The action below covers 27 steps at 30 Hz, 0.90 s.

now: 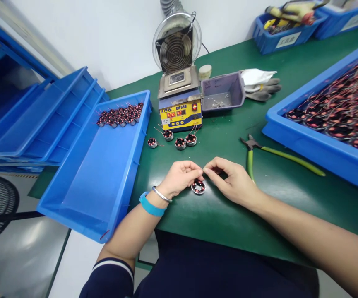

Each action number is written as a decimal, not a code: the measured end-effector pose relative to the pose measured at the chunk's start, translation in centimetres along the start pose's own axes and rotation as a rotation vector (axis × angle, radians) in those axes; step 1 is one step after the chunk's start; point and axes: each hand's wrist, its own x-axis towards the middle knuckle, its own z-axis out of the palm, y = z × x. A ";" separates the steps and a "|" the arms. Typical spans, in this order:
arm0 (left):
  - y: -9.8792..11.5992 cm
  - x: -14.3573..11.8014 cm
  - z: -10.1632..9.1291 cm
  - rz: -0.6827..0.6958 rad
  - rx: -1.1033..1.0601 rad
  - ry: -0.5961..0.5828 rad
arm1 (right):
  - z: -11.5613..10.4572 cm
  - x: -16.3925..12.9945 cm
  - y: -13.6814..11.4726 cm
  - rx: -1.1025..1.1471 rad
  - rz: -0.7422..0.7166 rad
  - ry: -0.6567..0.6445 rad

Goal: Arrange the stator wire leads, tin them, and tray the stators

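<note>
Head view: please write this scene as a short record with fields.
left hand: holds small coil above the green mat
right hand: pinches at the coil's wire, fingertips meeting the left
finished coils: four before the solder pot
pliers: right of the hands
left tray: coils at far end

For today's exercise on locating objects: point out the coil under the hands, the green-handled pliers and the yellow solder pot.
coil [198,187], head view, on its round top face.
green-handled pliers [290,157], head view, on the long green handle.
yellow solder pot [181,114], head view, on its yellow front panel.
</note>
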 end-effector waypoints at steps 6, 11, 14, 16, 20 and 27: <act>0.1 0.0 0.2 0.010 0.000 0.031 | -0.3 -0.3 0.0 -0.037 -0.050 0.095; 0.3 0.0 0.1 0.007 0.017 0.015 | -0.2 -0.7 -0.2 -0.015 -0.121 0.048; 0.3 0.0 0.2 0.001 0.030 0.012 | -0.2 -0.6 -0.3 -0.026 -0.111 0.053; 0.3 0.0 0.2 -0.005 0.034 0.005 | -0.2 -0.6 -0.3 -0.038 -0.109 0.059; 0.4 0.0 0.2 -0.025 0.047 -0.008 | -0.2 -0.7 -0.3 -0.037 -0.137 0.045; 0.4 0.0 0.0 -0.007 0.057 -0.047 | -0.3 -0.6 -0.1 -0.013 -0.135 0.041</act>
